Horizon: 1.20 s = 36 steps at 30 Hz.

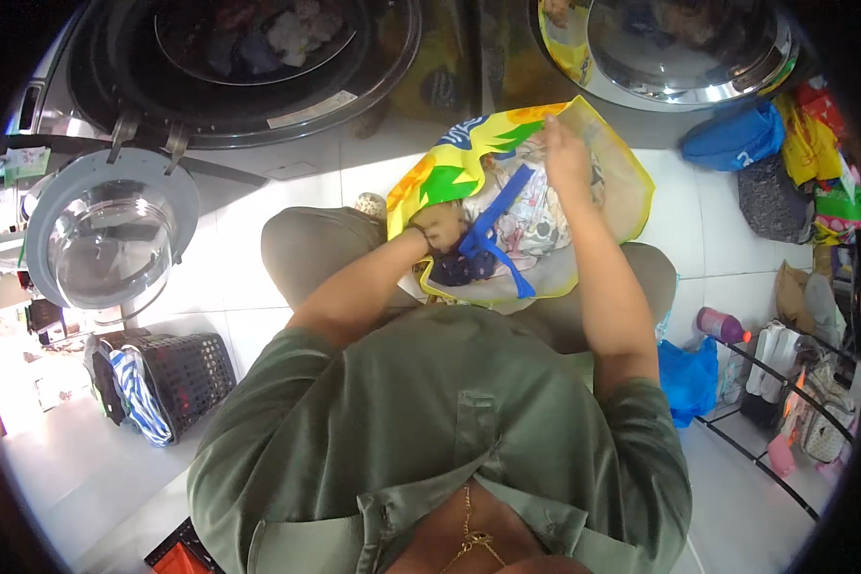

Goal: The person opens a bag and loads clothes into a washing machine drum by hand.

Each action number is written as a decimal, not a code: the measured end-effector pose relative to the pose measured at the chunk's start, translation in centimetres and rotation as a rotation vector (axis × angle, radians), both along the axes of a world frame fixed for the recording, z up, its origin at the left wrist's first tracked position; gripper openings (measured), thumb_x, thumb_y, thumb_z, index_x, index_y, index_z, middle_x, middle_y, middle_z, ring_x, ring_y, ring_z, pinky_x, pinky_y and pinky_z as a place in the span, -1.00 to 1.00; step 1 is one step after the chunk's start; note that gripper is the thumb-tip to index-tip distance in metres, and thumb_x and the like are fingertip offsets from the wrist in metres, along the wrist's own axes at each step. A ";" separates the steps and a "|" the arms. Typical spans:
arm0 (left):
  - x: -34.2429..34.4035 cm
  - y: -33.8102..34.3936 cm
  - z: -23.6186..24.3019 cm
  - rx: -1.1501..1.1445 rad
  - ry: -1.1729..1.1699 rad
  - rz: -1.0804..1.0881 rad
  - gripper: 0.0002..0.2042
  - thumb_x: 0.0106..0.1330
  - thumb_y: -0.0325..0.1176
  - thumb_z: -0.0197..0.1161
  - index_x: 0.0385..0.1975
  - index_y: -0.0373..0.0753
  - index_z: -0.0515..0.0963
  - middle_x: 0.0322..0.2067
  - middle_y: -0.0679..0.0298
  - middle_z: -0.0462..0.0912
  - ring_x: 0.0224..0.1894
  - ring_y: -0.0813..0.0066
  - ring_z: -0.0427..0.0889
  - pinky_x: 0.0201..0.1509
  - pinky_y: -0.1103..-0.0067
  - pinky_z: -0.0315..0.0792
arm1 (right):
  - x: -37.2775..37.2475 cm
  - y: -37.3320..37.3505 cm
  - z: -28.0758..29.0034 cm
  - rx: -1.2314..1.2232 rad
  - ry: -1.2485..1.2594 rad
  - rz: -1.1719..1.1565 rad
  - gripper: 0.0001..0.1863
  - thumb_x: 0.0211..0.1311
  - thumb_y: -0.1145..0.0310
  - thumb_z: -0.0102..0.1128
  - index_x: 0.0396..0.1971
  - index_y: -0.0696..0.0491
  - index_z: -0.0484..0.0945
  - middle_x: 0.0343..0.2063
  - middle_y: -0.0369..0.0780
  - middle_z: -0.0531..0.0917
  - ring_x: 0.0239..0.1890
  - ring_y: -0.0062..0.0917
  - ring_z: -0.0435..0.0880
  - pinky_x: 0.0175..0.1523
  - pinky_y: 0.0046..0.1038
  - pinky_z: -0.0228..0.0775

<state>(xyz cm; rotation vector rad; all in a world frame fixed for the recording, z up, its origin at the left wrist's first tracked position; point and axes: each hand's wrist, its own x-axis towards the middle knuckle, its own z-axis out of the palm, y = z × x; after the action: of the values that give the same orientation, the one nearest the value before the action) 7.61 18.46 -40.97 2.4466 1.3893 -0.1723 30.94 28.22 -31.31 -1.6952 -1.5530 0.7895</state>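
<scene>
Between my knees stands a yellow shopping bag with green, orange and blue print, its mouth facing up. Pale patterned clothes fill it, with a blue strap tied in a knot lying over them. A dark navy cloth lies at the near left of the bag. My left hand reaches inside the left rim beside this cloth; its fingertips are too unclear to tell their grip. At the far right side, my right hand is closed on the bag near its rim.
Ahead on the left is an open front-loading washer with laundry inside, its round door swung left. Another machine's door is at the far right. A black basket stands left; bags, a purple bottle and a rack are right.
</scene>
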 end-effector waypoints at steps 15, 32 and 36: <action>-9.0 5.8 21.1 -0.279 -2.027 0.622 -0.91 0.46 -0.36 0.05 -0.27 -0.20 0.46 -0.34 0.37 0.54 -0.25 0.55 0.57 -0.15 0.62 0.47 | -11.7 -4.4 9.4 -0.346 -0.032 0.643 -0.48 0.08 0.00 0.32 -0.06 0.06 0.59 -0.25 -0.11 0.72 -0.15 -0.27 0.69 0.02 -0.31 0.45; -21.3 2.0 15.1 0.524 -1.806 1.399 -0.59 0.37 -0.14 0.13 0.10 -0.25 0.37 -0.12 0.24 0.53 -0.17 0.48 0.52 -0.07 0.54 0.41 | -33.7 13.6 21.5 -0.534 1.431 0.637 -0.34 0.12 -0.15 0.23 0.06 0.07 0.48 -0.03 -0.08 0.61 0.07 -0.16 0.53 0.24 -0.19 0.31; -19.6 1.8 13.7 0.229 -1.321 1.155 -0.56 0.26 -0.19 0.29 0.07 -0.27 0.43 -0.10 0.23 0.57 -0.11 0.41 0.54 0.00 0.53 0.40 | -32.1 11.2 15.5 -0.219 0.497 0.939 -0.38 0.20 -0.01 0.22 0.21 -0.08 0.33 0.17 -0.15 0.42 0.21 -0.29 0.39 0.20 -0.23 0.24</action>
<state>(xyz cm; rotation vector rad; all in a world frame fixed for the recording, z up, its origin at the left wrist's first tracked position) -11.95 20.27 -27.26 0.9106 1.7127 1.5363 -1.12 39.46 -15.80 -0.7044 -1.8957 1.7371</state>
